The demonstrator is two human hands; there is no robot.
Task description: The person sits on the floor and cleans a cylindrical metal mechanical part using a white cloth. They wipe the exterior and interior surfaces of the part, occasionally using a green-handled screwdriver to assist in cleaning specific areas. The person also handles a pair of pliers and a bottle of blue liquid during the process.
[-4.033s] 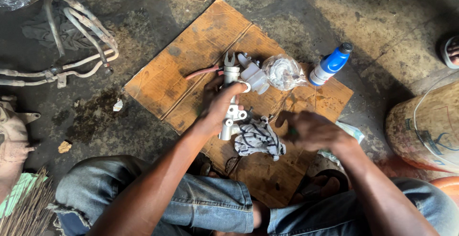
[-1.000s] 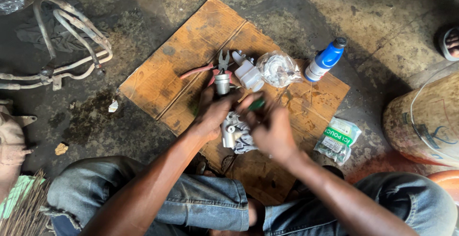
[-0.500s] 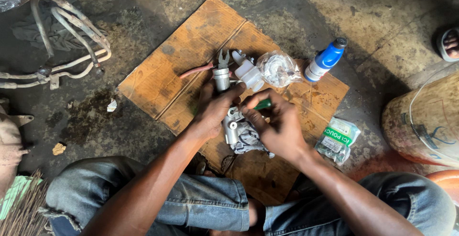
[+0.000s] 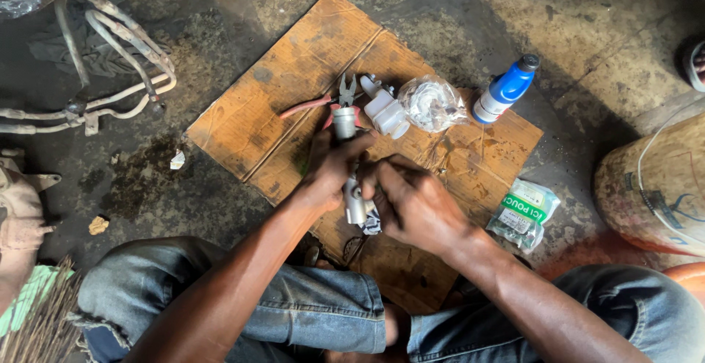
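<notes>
Fingers of left hand [image 4: 330,168] & right hand [image 4: 413,205] closed round silver metal cylinder body [image 4: 352,200] over brown cardboard sheet [image 4: 294,84]. Beyond fingers: clear plastic bag [image 4: 435,103] w/ white parts inside, blue-white bottle [image 4: 504,91] capped.

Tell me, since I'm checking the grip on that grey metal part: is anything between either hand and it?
Nothing visible. The left hand wraps the grey metal part directly, and the right hand presses against its side. A patterned rag peeks out beneath, not between.

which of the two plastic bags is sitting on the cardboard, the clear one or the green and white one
The clear bag, between the white plastic part and the blue bottle. The green and white pouch lies off the cardboard on the floor.
</notes>
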